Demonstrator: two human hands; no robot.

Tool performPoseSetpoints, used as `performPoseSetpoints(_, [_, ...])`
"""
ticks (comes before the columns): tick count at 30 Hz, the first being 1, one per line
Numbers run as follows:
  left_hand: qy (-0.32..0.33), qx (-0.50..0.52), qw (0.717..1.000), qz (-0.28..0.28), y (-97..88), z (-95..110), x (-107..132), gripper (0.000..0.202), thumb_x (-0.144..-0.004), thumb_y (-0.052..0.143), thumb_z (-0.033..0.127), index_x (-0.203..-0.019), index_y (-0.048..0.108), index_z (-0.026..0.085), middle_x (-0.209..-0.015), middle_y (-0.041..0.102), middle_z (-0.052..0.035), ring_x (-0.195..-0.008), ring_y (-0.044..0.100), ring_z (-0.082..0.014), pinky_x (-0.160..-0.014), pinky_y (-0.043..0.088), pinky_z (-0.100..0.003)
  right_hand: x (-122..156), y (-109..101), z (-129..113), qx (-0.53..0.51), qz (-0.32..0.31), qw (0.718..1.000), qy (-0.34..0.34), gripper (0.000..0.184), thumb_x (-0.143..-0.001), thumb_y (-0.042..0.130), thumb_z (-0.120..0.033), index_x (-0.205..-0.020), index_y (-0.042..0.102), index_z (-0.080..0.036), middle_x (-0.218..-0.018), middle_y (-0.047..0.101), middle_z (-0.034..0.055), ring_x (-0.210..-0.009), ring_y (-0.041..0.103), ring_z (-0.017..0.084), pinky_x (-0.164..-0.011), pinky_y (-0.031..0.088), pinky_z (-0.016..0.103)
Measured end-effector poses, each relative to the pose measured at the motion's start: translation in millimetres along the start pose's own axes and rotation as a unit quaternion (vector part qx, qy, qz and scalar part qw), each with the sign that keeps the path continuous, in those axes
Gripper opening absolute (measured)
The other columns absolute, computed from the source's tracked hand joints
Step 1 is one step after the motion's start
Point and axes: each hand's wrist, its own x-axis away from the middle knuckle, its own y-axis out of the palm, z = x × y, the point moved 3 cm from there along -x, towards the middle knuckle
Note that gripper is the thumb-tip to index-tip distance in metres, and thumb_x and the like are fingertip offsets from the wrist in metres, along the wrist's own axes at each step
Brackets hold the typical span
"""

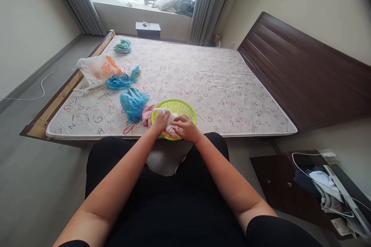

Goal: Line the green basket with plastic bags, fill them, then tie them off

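Observation:
At the mattress's near edge, both hands are over a lime-green plastic basket (182,105). My left hand (161,120) is closed around a crumpled white piece (171,117), thin cloth or bag, I cannot tell which. My right hand (188,128) pinches the same white piece from the other side, fingers bent over it. Some red-orange marking shows low in the basket beneath the hands. A pink cloth (147,114) lies against the basket's left side, and beside it sits a blue plastic bag (133,103).
Farther left on the mattress (203,73) lie another blue bag (118,82), a white bag with orange print (97,69) and a teal cloth (123,46). A dark headboard (301,58) stands right. Below it, a nightstand (278,181) carries folded clothes (324,183) and a white cable.

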Motion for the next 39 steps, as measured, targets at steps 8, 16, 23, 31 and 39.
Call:
performPoseSetpoints(8, [-0.123,0.098,0.979,-0.127,5.8,11.7,16.1,0.029,-0.101,0.052,0.042,-0.092,0.061,0.016,-0.071,0.064,-0.0086,-0.055,0.06,-0.0207,-0.061,0.05,-0.038,-0.8,4.5,27.3,-0.076,0.097,0.973,0.196,0.045,-0.079,0.084,-0.025,-0.121,0.067,-0.025,-0.127,0.06,0.0101,-0.115,0.058,0.025,-0.096,0.054,0.041])
performPoseSetpoints(16, [-0.105,0.032,0.975,-0.195,8.2,22.8,31.4,0.038,-0.102,0.053,0.054,-0.097,0.064,0.018,-0.057,0.057,-0.0037,-0.046,0.055,-0.0202,-0.054,0.044,-0.035,-13.2,10.9,26.8,-0.077,-0.083,0.938,0.329,0.028,-0.086,0.068,-0.026,-0.113,0.063,-0.023,-0.103,0.074,0.0037,-0.096,0.069,0.023,-0.085,0.051,0.034])
performPoseSetpoints(23, [0.013,0.027,0.98,-0.196,22.7,26.4,43.8,0.037,-0.104,0.047,0.046,-0.079,0.058,0.022,-0.059,0.059,-0.0028,-0.055,0.057,-0.0196,-0.065,0.049,-0.037,-16.9,13.3,31.3,-0.017,-0.051,0.911,0.409,0.013,-0.094,0.061,-0.031,-0.097,0.069,-0.021,-0.085,0.075,0.0082,-0.083,0.071,0.025,-0.078,0.051,0.033])
performPoseSetpoints(31, [0.114,-0.007,0.99,-0.083,13.7,21.8,38.2,0.026,-0.102,0.049,0.037,-0.1,0.069,0.022,-0.1,0.074,-0.0083,-0.098,0.068,-0.0242,-0.096,0.054,-0.039,-7.7,11.4,39.5,-0.525,0.128,0.741,0.399,0.064,-0.068,0.086,-0.031,-0.126,0.061,-0.024,-0.111,0.078,0.0035,-0.092,0.075,0.019,-0.084,0.061,0.032])
performPoseSetpoints(39, [0.179,-0.066,0.978,-0.081,15.9,14.7,40.4,0.025,-0.101,0.052,0.033,-0.104,0.074,0.021,-0.114,0.076,-0.011,-0.112,0.066,-0.0284,-0.109,0.048,-0.046,-2.0,6.1,50.8,-0.482,0.141,0.735,0.456,0.047,-0.07,0.091,-0.051,-0.097,0.074,-0.016,-0.083,0.075,0.0022,-0.072,0.07,0.016,-0.07,0.058,0.028])
